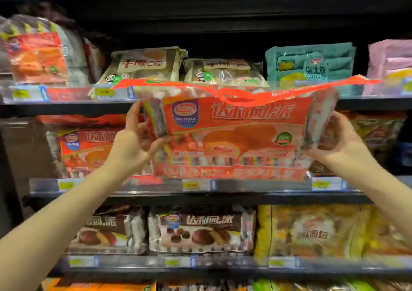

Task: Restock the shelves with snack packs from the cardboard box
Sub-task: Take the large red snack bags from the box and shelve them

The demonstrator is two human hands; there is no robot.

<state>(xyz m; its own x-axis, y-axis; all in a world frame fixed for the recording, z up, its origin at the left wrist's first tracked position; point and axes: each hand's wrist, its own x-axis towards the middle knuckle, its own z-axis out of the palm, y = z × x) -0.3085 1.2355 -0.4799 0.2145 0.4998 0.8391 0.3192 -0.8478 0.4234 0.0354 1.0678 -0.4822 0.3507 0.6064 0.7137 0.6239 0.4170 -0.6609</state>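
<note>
One red snack pack [236, 132] is held up in front of the shelves [156, 187], carried between two hands; the left hand [133, 139] grips its left end, thumb curled across the front face and fingers wrapped behind the side panel; the right hand [341, 139] grips its right end, fingers curled round the side and lower corner; both grasps are narrow, closed on the pack's thin ends, with the pack upright and level between them.

Just behind the left hand, one matching red pack [87, 148] stands on the same shelf level, partly hidden by the wrist; behind the right hand sits one dark mixed-colour bag [376, 130], blurred.

Above the grip, on the next shelf up, two cream bread bags [145, 65] lie side by side, one teal pack [310, 63] to their right, one pink pack [390, 61] at the far right edge, and one orange-labelled bag [38, 54] far to the left.

Below the grip, two brown chocolate-pie packs [200, 230] stand next to each other, with yellow bags [312, 230] to the right; their count I cannot tell through the blur.

Yellow price tags [189, 185] line the shelf rails; at least eight show.
</note>
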